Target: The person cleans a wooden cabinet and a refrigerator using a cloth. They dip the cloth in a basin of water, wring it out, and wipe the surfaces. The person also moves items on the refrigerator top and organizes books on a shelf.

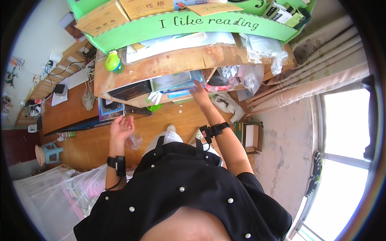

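Right hand (200,93) reaches into wooden shelf (169,64), fingers extended, touching stack of blue-edged books (177,82); grasp not discernible. Left hand (122,127) half-curled, empty, above crumpled clear plastic (134,141).

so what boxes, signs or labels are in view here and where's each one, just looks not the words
Green sign: curved band with dark lettering, along the shelf's top front.
Brown cardboard boxes: flat, on top of the shelf, upper left.
White box: small, printed, top right of the shelf.
Open cardboard box: on the floor, right of the right hand.
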